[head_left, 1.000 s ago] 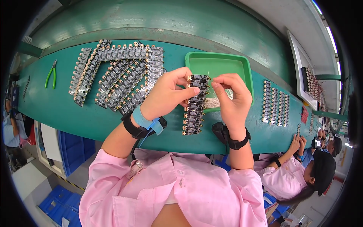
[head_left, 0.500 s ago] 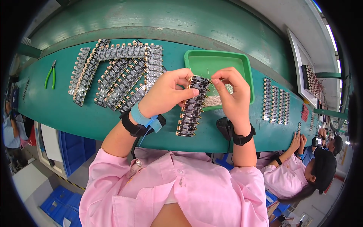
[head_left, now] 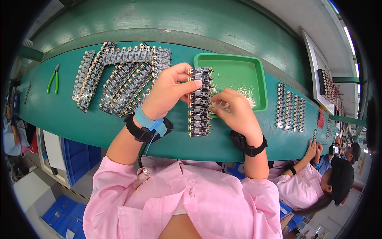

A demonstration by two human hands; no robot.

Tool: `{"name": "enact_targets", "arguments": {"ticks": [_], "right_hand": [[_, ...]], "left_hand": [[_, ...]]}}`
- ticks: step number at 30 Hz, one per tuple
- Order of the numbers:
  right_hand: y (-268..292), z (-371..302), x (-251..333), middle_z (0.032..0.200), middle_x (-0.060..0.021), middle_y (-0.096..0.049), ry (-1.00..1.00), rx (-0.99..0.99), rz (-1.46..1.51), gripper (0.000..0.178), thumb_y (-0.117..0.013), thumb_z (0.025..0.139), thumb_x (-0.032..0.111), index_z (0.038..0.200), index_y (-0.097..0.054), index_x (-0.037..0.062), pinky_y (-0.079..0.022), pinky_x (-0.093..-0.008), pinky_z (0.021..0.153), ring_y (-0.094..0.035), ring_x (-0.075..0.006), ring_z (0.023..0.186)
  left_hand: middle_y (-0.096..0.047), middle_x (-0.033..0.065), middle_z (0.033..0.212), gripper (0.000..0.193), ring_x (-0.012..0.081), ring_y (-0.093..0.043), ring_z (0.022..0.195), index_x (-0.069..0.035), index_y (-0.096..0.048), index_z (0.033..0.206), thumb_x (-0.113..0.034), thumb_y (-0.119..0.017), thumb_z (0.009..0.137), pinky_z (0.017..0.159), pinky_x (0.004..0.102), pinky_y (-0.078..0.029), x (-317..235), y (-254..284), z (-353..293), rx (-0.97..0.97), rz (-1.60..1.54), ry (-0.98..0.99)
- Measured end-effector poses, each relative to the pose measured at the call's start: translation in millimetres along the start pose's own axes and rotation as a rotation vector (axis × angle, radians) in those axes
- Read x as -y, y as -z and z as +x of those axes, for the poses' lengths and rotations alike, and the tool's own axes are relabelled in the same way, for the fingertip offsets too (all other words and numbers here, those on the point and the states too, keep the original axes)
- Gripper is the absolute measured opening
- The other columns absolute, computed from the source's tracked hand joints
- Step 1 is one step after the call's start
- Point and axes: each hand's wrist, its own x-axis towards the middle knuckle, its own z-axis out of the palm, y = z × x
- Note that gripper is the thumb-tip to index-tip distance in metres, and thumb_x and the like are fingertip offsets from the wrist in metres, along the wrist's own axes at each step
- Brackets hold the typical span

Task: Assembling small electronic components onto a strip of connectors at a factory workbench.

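One circuit-board strip point(head_left: 200, 105) is held near centre at 12 o'clock, gripped at its upper part by the left hand point(head_left: 169, 89), the fingertips of the right hand point(head_left: 236, 109) set at its 3 o'clock edge, any pinch there impossible to tell. One green tray point(head_left: 234, 71) of white slivers point(head_left: 247, 95), too many to count, is seen at 1, four strips point(head_left: 289, 109) at 3, one overlapping heap of strips point(head_left: 129, 79), count unclear, and, farther out, one pair of green-handled pliers point(head_left: 53, 79) at 10. All are carried by a green bench point(head_left: 91, 123), with a co-worker point(head_left: 302, 187) in pink seen at 4.
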Motion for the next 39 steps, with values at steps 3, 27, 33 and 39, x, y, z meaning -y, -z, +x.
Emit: {"name": "enact_targets", "arguments": {"ticks": [3, 27, 33, 39], "right_hand": [[-5.4, 1.9, 2.5, 0.075, -0.0094, -0.058, -0.019, -0.027, 0.047, 0.016, -0.064, 0.069, 0.003, 0.085, -0.060, 0.0014, -0.045, -0.0300, 0.058, -0.057, -0.0218, 0.066], [11.4, 3.6, 9.1, 0.071, -0.0017, -0.052, -0.091, -0.279, 0.350, 0.002, -0.058, 0.078, 0.000, 0.079, -0.057, -0.0009, -0.040, -0.0206, 0.060, -0.050, -0.0079, 0.064], [14.8, 2.8, 15.3, 0.072, -0.0028, -0.051, -0.005, -0.322, 0.368, 0.002, -0.057, 0.078, -0.001, 0.079, -0.055, -0.0017, -0.040, -0.0204, 0.061, -0.049, -0.0083, 0.064], [16.1, 3.8, 23.9, 0.070, -0.0048, -0.050, 0.083, -0.371, 0.210, 0.004, -0.057, 0.076, -0.004, 0.076, -0.053, -0.0024, -0.039, -0.0215, 0.057, -0.048, -0.0107, 0.061]], "left_hand": [[-0.061, -0.0001, 0.081, 0.012, 0.0036, -0.055, 0.064, -0.007, -0.051, 0.090, -0.010, -0.059, 0.081, 0.053, 0.0176, -0.045, -0.4, -0.1, 0.0, -0.002, -0.005, 0.000], [-0.061, -0.0002, 0.079, 0.012, 0.0034, -0.054, 0.062, -0.006, -0.051, 0.089, -0.010, -0.059, 0.081, 0.052, 0.0179, -0.045, -2.8, -3.1, -2.2, 0.005, 0.011, -0.008], [-0.061, 0.0020, 0.078, 0.018, 0.0060, -0.055, 0.061, -0.003, -0.054, 0.096, -0.011, -0.060, 0.081, 0.050, 0.0202, -0.046, -1.2, -5.8, -2.5, 0.039, 0.013, -0.014], [-0.062, 0.0030, 0.080, 0.020, 0.0070, -0.056, 0.063, -0.002, -0.054, 0.098, -0.011, -0.059, 0.081, 0.051, 0.0208, -0.047, -3.4, -8.4, -4.9, 0.049, 0.040, -0.018]]}}
